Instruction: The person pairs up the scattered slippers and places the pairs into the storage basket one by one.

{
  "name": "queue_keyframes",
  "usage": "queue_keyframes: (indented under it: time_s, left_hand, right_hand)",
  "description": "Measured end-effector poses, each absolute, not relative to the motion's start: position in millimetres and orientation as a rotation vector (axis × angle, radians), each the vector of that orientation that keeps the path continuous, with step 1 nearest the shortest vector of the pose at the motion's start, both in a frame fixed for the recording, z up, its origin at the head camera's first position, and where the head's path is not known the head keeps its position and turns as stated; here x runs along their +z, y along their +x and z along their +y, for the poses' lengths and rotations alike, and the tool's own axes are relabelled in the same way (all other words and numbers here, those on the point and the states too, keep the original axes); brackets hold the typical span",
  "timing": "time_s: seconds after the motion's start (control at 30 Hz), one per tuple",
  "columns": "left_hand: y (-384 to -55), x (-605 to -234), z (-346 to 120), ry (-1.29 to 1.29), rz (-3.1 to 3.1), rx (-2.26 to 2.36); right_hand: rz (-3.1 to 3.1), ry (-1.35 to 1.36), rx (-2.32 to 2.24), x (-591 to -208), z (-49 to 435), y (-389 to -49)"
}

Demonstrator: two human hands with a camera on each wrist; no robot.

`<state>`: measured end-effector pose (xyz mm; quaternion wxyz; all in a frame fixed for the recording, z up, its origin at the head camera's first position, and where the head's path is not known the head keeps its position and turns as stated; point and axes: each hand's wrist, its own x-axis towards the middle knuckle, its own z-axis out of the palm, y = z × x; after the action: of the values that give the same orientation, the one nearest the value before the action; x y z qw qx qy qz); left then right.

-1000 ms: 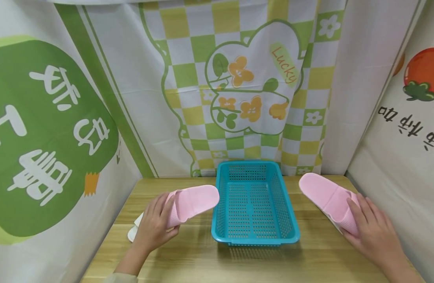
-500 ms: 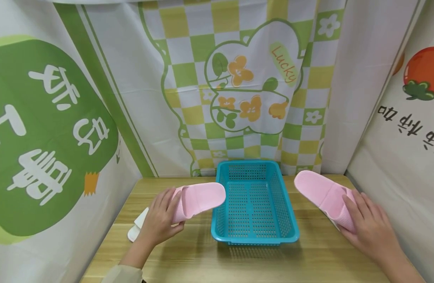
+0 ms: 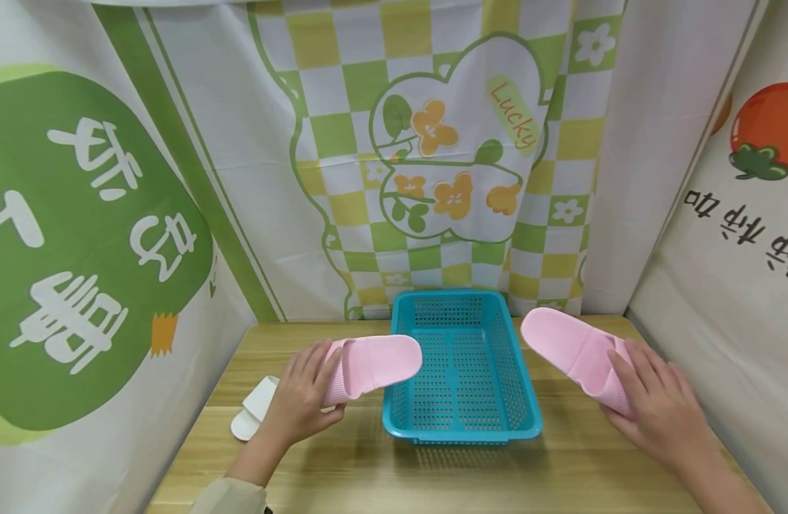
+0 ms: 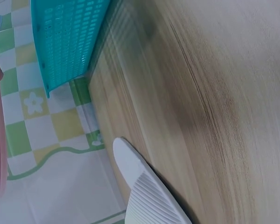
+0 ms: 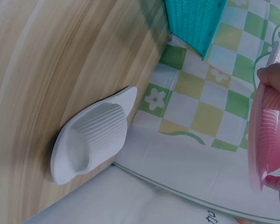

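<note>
My left hand grips a pink slipper by its ribbed strap, sole end pointing right. That slipper's tip overlaps the left rim of a teal mesh basket in the head view. On the other side, my right hand holds a second pink slipper by the strap, its end angled up and left towards the basket. Both pink slippers are raised off the table. A white slipper lies on the table behind my left hand. Another white slipper, hidden in the head view, lies under my right hand.
The basket stands at the middle back of the wooden table, against a checked cloth backdrop. Printed cloth walls close in the left and right sides.
Both pink slippers have moved inward towards the basket, the left one rightward and the right one leftward. More of the left white slipper shows; the right white one is now covered.
</note>
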<state>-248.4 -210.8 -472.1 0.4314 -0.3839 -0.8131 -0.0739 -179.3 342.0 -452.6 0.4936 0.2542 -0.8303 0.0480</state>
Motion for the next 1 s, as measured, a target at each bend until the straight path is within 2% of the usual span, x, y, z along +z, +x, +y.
queue_keyframes:
  time_s: [1.0]
  left_hand:
    - [-250,-465,-190,-1.02,-2.063,-0.116]
  right_hand:
    - [-2.018,0.738,0.144,-439,314,-180]
